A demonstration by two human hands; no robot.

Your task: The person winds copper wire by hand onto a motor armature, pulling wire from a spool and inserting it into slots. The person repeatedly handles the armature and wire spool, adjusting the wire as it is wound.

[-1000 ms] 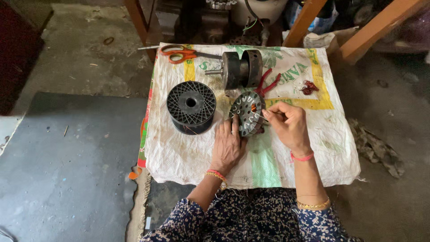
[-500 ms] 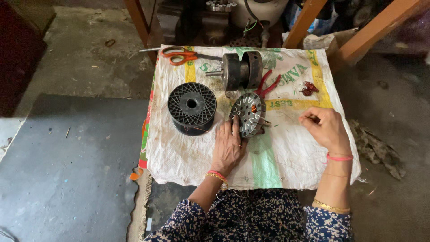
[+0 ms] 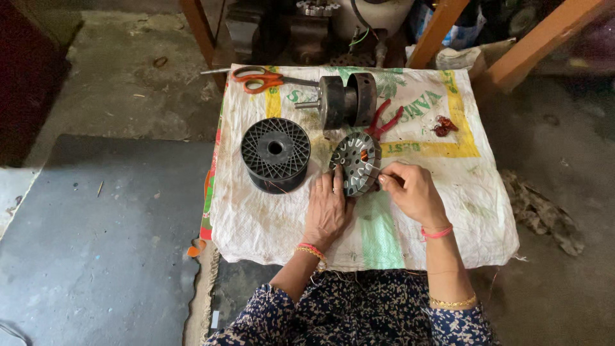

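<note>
My left hand (image 3: 328, 208) rests flat, fingers extended, against the round grey slotted metal stator core (image 3: 356, 164), which stands tilted on the white woven sack (image 3: 269, 218). My right hand (image 3: 410, 191) is pinched closed at its rim, apparently on thin wire. The black plastic spool (image 3: 275, 154) stands just left.

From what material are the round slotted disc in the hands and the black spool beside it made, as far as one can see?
The slotted disc looks like bare grey metal: dull sheen, sharp radial slots. The left hand steadies it; the right hand is at its edge. The black spool seems moulded plastic: matt, with a thin ribbed lattice face.
</note>
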